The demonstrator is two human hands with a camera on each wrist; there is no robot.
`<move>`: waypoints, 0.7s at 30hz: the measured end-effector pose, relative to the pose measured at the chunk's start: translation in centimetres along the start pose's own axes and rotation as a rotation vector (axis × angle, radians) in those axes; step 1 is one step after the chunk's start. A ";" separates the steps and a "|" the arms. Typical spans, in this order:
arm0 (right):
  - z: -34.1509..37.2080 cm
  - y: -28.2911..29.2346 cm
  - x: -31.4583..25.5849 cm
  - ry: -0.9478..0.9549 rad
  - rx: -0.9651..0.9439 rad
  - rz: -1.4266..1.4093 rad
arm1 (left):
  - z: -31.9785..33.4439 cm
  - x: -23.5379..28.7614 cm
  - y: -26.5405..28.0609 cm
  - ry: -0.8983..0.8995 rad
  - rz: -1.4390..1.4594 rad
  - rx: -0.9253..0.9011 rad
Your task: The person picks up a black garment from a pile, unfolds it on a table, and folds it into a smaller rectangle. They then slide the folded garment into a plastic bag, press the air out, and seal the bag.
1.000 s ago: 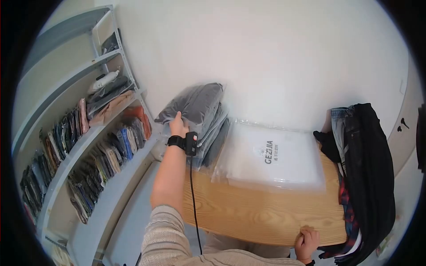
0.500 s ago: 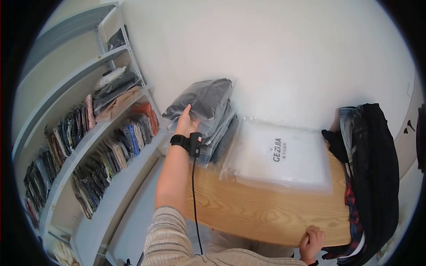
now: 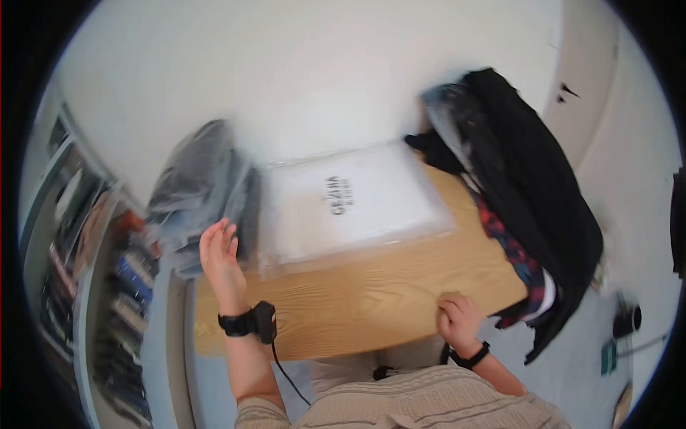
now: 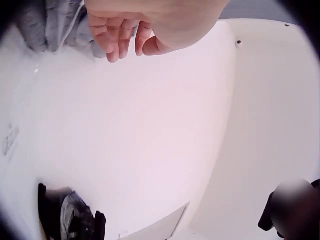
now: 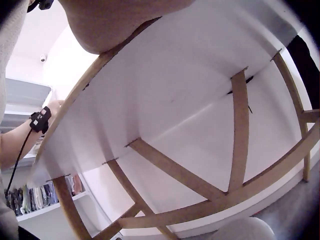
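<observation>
My left hand is lifted over the table's left part, just in front of the stack of bagged grey clothes, its fingers loosely bent around nothing. In the left wrist view the same hand hangs with bent fingers near grey bagged cloth. My right hand rests on the front edge of the wooden table, fingers loosely curled and holding nothing. Between the stack and the dark clothes lies a pile of clear printed bags.
Black trousers, jeans and a checked garment drape over the table's right end. Shelves of bagged clothes stand at the left. A cable runs from the left wrist. In the right wrist view, wooden legs show under the table.
My left hand has come away from the top grey bag, back toward me. The head view has swung right. My right hand still rests at the table edge.
</observation>
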State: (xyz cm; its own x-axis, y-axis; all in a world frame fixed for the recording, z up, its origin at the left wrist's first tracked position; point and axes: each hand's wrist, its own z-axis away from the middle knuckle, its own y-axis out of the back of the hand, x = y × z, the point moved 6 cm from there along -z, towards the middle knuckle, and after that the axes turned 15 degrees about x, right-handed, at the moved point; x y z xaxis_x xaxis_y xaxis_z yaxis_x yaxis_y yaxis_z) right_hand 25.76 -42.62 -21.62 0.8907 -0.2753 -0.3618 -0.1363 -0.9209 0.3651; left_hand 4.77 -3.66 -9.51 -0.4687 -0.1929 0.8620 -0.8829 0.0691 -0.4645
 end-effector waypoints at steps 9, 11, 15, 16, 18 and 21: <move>-1.8 1.2 7.0 -1.314 -0.401 -0.729 | 9.7 -10.5 4.7 0.512 -0.037 -0.092; -6.3 2.5 7.9 -1.299 -0.416 -0.761 | 11.5 -9.7 6.0 0.532 -0.067 -0.122; -15.6 2.2 10.2 -1.249 -0.313 -0.950 | 12.7 -11.0 10.9 0.484 -0.226 -0.172; -17.6 1.2 11.0 -1.223 -0.311 -0.911 | 12.3 -11.3 11.8 0.475 -0.206 -0.169; -21.3 -0.6 13.1 -1.132 -0.182 -0.730 | 12.2 -10.6 12.1 0.440 -0.039 -0.131; -27.7 -5.0 22.2 -0.654 0.042 -0.304 | 11.7 -10.6 12.3 0.455 0.120 -0.115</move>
State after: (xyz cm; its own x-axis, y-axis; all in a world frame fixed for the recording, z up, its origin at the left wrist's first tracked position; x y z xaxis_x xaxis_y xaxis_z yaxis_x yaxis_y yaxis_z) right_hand 58.27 -36.48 -7.69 0.4513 -0.1024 -0.8865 0.0480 -0.9892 0.1387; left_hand -0.83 -12.21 -26.73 -0.5101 0.2694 0.8168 -0.8073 0.1775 -0.5628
